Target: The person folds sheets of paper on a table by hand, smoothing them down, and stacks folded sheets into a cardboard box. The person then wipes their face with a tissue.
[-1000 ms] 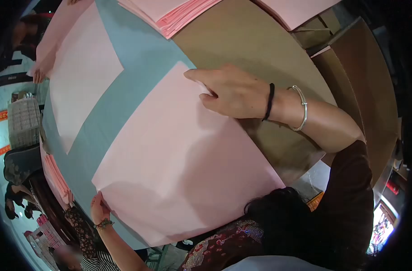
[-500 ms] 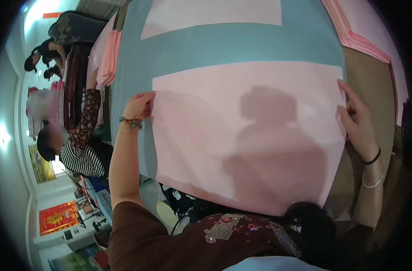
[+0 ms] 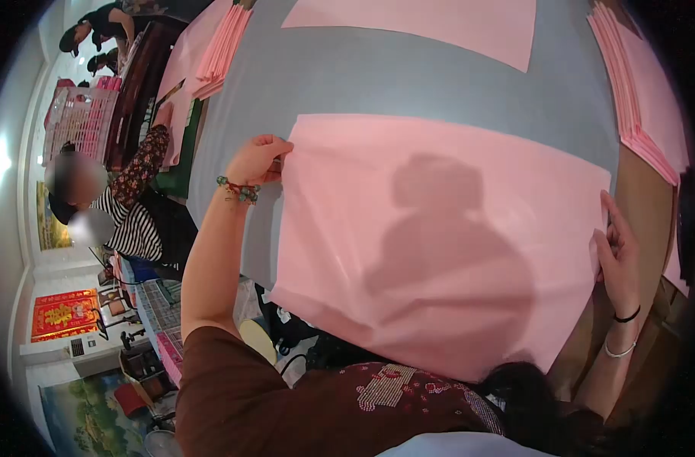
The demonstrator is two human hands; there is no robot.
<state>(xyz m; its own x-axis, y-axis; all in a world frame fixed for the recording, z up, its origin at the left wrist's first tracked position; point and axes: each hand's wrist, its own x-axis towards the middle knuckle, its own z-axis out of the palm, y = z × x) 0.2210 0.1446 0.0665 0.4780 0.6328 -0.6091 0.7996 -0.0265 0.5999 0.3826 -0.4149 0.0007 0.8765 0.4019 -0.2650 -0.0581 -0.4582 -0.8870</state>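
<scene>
A large pink sheet (image 3: 439, 251) spreads over the near part of the blue-grey tabletop (image 3: 363, 76), its near edge reaching my body and a shadow falling across it. My left hand (image 3: 262, 158), with a beaded bracelet, pinches the sheet's upper left edge between thumb and fingers. At the right edge, my right hand (image 3: 616, 247) has its fingertips closed on the sheet just below its upper right corner. Farther back on the same surface lies a second pink sheet (image 3: 424, 23), apart from the first.
Folded pink sheets (image 3: 626, 99) are stacked at the right over brown board (image 3: 641, 198). Another pink stack (image 3: 224, 53) stands at the upper left. Beyond it a person in striped clothing (image 3: 138, 228) reaches over a separate table. A pink crate (image 3: 77, 122) is behind.
The view has swung toward the left. My left hand stays on the sheet's left edge and my right hand on its right edge, while the sheet shows more creases near my body.
</scene>
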